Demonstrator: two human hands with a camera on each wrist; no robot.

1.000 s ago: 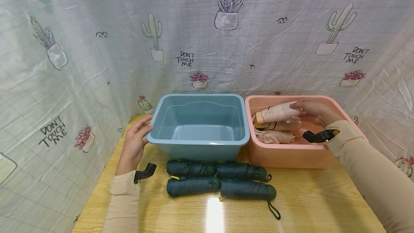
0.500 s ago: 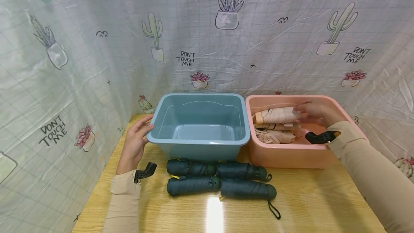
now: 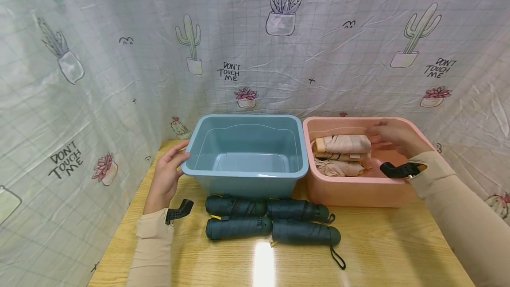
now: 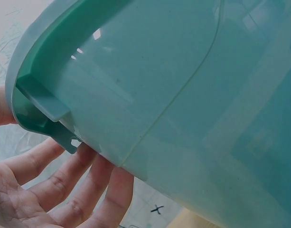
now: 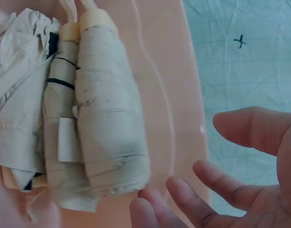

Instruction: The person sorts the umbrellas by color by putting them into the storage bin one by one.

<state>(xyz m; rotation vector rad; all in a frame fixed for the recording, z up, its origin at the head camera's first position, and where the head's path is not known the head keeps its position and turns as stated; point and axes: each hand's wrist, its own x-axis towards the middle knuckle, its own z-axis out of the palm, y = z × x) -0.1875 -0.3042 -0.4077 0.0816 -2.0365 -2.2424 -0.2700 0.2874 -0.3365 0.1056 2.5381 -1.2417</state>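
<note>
Both hands empty, fingers relaxed; three beige umbrellas (image 3: 342,144) binned, four dark umbrellas (image 3: 271,223) on table.

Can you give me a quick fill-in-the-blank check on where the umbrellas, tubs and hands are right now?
1. The beige umbrellas lie inside the ____ tub.
2. The number of dark green umbrellas lying on the table is ____.
3. The left hand touches the ____ tub.
4. The right hand holds ____.

Missing words: pink; four; blue; nothing
</note>
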